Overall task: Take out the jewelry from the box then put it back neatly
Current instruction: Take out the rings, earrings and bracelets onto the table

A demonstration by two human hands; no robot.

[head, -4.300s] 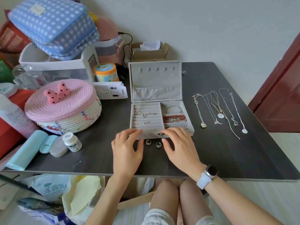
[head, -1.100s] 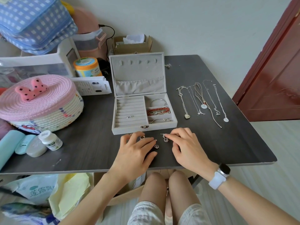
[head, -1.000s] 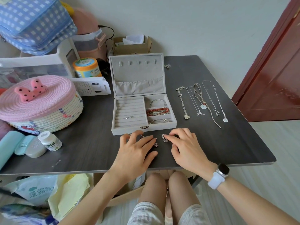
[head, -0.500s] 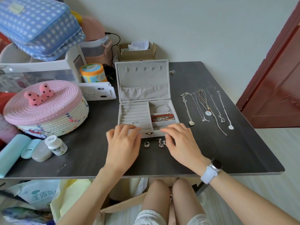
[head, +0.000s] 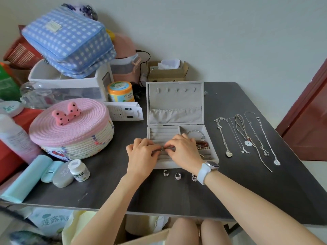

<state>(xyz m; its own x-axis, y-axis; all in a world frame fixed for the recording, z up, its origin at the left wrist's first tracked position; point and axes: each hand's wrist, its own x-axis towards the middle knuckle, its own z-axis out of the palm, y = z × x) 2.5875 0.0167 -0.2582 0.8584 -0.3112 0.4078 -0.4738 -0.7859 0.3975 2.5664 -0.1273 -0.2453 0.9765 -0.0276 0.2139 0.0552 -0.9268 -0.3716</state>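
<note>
- Near the desk's (head: 106, 195) left edge I see a pink-lidded woven basket (head: 70, 128) and a small white pill bottle (head: 79, 170), both well clear of the work.
- My left hand (head: 141, 156) hovers over the ring-slot side of the open jewelry box (head: 175, 106); its fingers (head: 155, 151) are curled, pinching a small silver piece (head: 165, 148).
- My right hand (head: 184, 151) meets it there, gripping the same piece; what it is, and which way it lies, I cannot tell.
- I judge the taking-out step is in hand; next I should lift it and set it by the two rings (head: 171, 174) along the desk's front edge.
- The box's long axis runs towards the wall, lid upright.
- Towards the right edge, necklaces (head: 246, 138) lie side by side, chains running back to front.
</note>
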